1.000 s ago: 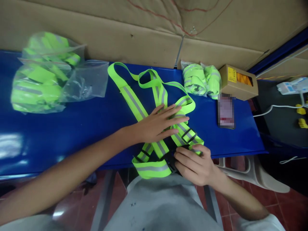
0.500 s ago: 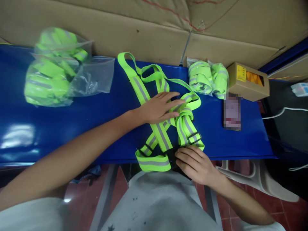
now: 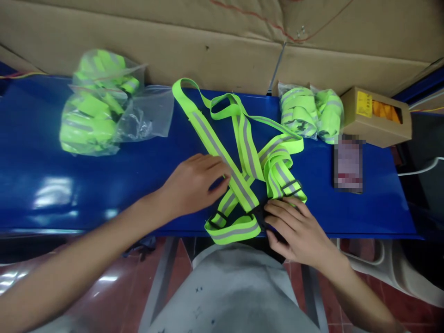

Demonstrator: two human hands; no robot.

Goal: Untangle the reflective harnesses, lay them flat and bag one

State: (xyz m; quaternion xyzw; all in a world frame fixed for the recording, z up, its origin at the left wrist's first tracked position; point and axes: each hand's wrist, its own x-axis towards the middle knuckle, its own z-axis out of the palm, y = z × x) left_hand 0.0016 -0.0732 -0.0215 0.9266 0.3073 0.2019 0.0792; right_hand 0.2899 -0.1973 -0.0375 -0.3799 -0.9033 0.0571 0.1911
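A neon green harness of straps with grey reflective stripes [image 3: 215, 141] lies spread on the blue table [image 3: 138, 185]. My left hand [image 3: 196, 182] is over its left strap, fingers curled and thumb apart from them, with nothing seen in it. At the table's front edge, my right hand [image 3: 294, 226] has its fingers bent over a black piece [image 3: 260, 218] where the straps meet; the fingertips partly hide it. Just above that hand, a black slider buckle [image 3: 291, 187] sits on the bunched right part of the straps.
Clear bags of green straps lie at the left [image 3: 90, 125] and back right [image 3: 299, 111]. Beside the right bags stand a cardboard box [image 3: 378, 118] and a phone-like object with a blurred face [image 3: 348, 164]. A cardboard-covered wall [image 3: 173, 46] rises behind the table.
My left hand has moved left and toward me, off the middle of the straps, and its fingers have curled. My right hand remains at the black piece. The view has shifted slightly.
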